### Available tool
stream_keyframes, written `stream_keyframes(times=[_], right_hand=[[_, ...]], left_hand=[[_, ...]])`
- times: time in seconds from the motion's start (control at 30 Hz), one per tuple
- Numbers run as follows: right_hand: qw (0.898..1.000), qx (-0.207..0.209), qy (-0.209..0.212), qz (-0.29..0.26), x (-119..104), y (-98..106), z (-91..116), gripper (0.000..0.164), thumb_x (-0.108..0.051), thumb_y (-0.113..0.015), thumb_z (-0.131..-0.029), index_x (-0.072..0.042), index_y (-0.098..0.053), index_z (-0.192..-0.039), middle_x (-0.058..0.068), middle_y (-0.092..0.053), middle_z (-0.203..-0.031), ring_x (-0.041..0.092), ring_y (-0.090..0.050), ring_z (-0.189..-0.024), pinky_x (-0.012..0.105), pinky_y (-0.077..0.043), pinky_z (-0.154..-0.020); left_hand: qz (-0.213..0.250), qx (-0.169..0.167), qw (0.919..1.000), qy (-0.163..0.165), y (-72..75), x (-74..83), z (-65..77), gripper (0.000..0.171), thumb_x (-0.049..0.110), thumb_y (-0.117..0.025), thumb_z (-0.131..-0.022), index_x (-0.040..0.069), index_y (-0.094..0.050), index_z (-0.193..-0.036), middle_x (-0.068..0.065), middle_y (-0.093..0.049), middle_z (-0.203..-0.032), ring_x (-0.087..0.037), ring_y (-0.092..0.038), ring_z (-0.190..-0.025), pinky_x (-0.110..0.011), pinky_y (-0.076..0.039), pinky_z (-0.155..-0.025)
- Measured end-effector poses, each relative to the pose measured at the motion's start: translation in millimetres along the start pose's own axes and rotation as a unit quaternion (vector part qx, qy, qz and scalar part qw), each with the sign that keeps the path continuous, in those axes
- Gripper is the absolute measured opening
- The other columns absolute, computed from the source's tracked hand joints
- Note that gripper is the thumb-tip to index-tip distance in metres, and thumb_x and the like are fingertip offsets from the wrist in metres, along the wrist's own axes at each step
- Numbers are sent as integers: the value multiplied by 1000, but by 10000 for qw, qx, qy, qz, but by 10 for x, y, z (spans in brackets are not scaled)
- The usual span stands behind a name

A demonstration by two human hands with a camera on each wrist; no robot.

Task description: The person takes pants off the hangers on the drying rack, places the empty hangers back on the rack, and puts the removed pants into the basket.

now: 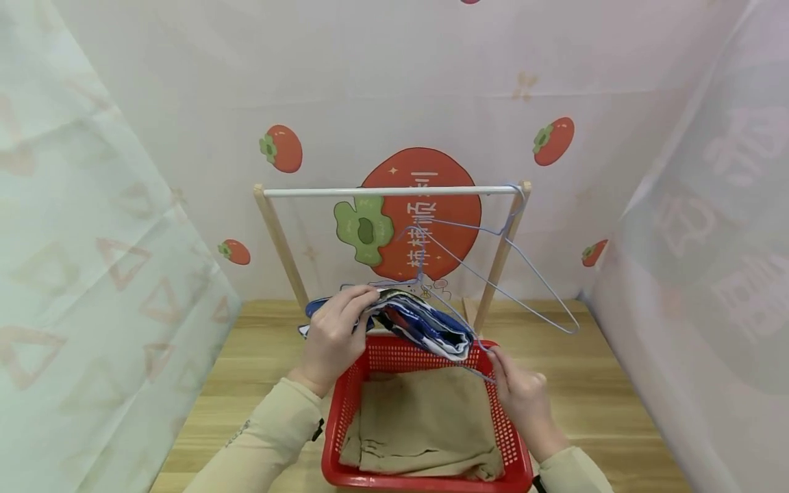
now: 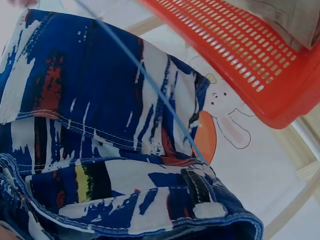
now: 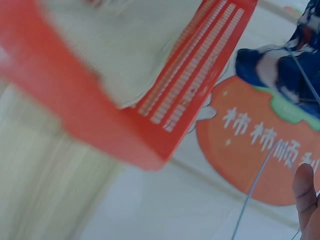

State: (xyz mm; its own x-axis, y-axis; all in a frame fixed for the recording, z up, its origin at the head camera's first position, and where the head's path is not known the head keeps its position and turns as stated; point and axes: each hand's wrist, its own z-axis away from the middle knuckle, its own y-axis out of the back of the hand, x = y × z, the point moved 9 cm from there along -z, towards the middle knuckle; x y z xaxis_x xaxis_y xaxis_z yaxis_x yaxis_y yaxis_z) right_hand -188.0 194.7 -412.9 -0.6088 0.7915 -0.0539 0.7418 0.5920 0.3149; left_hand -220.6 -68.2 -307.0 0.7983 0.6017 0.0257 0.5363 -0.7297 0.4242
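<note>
My left hand (image 1: 335, 335) grips blue denim pants (image 1: 425, 325) printed with white and red, folded and draped over a blue wire hanger (image 1: 448, 309). In the left wrist view the pants show a stitched waistband and a belt loop, with the hanger wire crossing the cloth. At the hanger's right corner, my right hand (image 1: 524, 397) pinches the wire between thumb and fingers. Both hands are above a red plastic basket (image 1: 425, 483), where folded beige clothing (image 1: 431, 418) lies. Part of the hanger is hidden inside the pants.
Behind the hands stands a rack with a white bar (image 1: 345, 192) and wooden legs (image 1: 280, 243). Another blue wire hanger (image 1: 542, 279) hangs at its right end. A wood-grain table (image 1: 592, 404) lies beneath, with printed cloth walls (image 1: 394, 82) around it.
</note>
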Motion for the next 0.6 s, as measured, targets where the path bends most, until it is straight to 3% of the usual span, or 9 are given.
stream_keyframes(times=[0.13, 0.37, 0.47, 0.6], right_hand=[[9999, -17, 87, 87, 92, 55, 31, 41, -27, -48, -110, 4, -70, -94, 8, -66, -61, 17, -46, -35, 31, -31, -32], [9985, 8, 404, 364, 139, 78, 23, 38, -26, -48, -110, 1, -70, -93, -1, -45, -46, 9, -30, -33, 28, -21, -31], [9981, 53, 474, 398, 161, 103, 21, 37, -23, -49, -109, 2, -70, -91, -1, -44, -45, 7, -28, -34, 25, -21, -30], [9981, 182, 422, 403, 218, 185, -11, 38, -22, -50, -109, 4, -70, -90, 1, -48, -45, 8, -30, -32, 25, -23, -29]], left_hand=[[228, 395, 9989, -61, 88, 0, -38, 34, -14, -72, -81, -3, -70, -112, -17, -72, -111, -31, -71, -97, -43, -61, -82], [495, 763, 9957, -181, 210, 76, -113, 19, -4, -68, -91, -4, -71, -110, -17, -73, -110, -30, -72, -93, -39, -60, -81], [529, 789, 9952, -219, 217, 108, -133, 18, -2, -66, -93, -3, -72, -111, -16, -73, -110, -29, -72, -93, -37, -60, -82], [544, 599, 9965, -192, 171, 116, -121, 25, -9, -69, -86, -3, -71, -111, -17, -72, -110, -29, -72, -96, -39, -60, -84]])
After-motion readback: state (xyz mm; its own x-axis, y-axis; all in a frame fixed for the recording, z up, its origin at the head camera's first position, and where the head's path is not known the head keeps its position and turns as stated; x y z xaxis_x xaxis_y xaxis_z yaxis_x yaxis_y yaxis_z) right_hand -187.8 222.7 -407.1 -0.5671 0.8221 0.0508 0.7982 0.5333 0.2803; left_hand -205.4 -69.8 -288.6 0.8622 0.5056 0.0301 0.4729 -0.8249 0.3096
